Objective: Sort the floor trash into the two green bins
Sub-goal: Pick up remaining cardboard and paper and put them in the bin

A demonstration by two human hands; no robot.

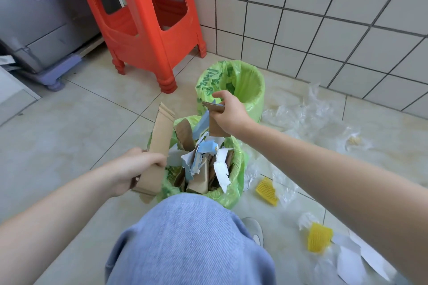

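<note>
Two bins lined with green bags stand on the tiled floor. The near bin (pixel 235 194) is packed with torn cardboard and white and blue paper scraps. The far bin (pixel 252 90) by the wall looks almost empty. My left hand (pixel 136 166) grips a long folded strip of brown cardboard (pixel 159 139) at the near bin's left rim. My right hand (pixel 228 111) holds a brown cardboard piece (pixel 215 126) with a blue scrap above the gap between the bins.
A red plastic stool (pixel 143 23) stands behind the bins, a grey machine (pixel 39 16) to its left. Clear plastic wrap (pixel 308 111), two yellow foam nets (pixel 267 191) (pixel 318 239) and white paper (pixel 361 261) lie on the floor at right. My denim-clad knee (pixel 190 240) is in front of the near bin.
</note>
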